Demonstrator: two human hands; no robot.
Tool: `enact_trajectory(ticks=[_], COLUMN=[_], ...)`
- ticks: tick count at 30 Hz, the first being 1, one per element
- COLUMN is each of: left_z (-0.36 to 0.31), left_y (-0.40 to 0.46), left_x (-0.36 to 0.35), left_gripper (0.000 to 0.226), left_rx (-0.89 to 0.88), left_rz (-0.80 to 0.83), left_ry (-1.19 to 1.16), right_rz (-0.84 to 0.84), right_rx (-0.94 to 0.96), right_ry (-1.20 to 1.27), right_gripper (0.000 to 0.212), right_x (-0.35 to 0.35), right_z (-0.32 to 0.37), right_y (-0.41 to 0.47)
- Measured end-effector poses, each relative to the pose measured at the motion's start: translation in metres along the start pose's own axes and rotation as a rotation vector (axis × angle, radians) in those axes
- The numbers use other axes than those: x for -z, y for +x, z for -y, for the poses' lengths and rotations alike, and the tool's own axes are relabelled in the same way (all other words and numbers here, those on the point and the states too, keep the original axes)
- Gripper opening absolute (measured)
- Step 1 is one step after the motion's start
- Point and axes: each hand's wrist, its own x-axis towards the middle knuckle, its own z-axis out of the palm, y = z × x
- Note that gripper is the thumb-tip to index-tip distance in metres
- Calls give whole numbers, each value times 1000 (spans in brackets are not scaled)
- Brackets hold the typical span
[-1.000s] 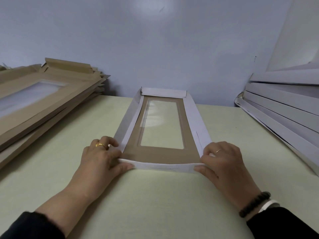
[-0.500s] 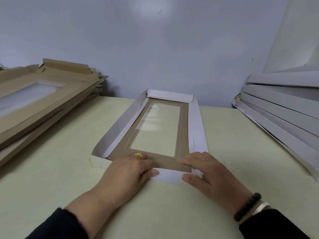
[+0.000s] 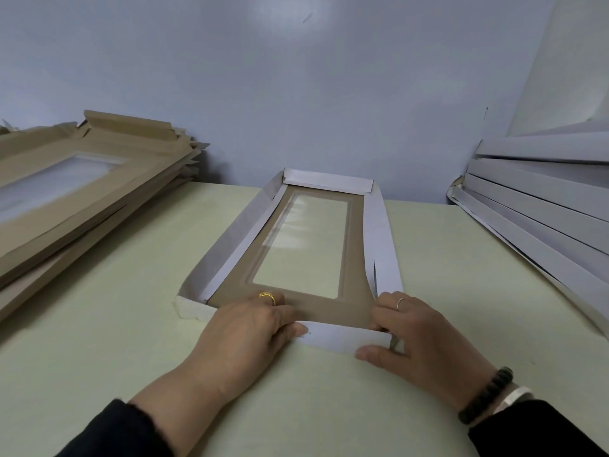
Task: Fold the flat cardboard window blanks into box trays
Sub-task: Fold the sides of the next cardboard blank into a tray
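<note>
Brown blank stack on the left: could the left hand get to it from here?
Probably yes: bare table lies between the left hand and the brown blank stack, though that hand now holds the tray's near flap.

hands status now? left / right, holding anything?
Left hand: pinches the white near flap of the brown cardboard window tray.
Right hand: pinches the same flap's right end.

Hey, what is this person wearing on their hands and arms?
Both arms have dark sleeves. The left hand wears a gold ring. The right hand wears a thin silver ring; at that wrist sit a dark beaded bracelet and a white band.
</note>
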Motion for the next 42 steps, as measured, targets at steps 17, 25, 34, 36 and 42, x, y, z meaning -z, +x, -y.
enact_trajectory(ticks=[17,25,34,36,42], left_z=[7,41,46,46,47], left_y=[-2,-2,-2,-3,-3], left_x=[5,10,14,15,11], left_gripper=[39,80,80,68,60], left_rx=[-100,-129,-130,-149,-140], left_rz=[25,64,87,47,-20], left_ry=[45,125,137,137,156], right_rz=[-121,-168,-184,-174,-207], right_rx=[1,-122,-135,-144,-111], right_ry=[-218,-348,-374,-381,-389], right_gripper=[9,11,26,35,21], right_x=[-7,1,-2,-2,-2], right_z=[5,-18,-21,-21,-22], right_y=[-5,-12,-16,-16,-15])
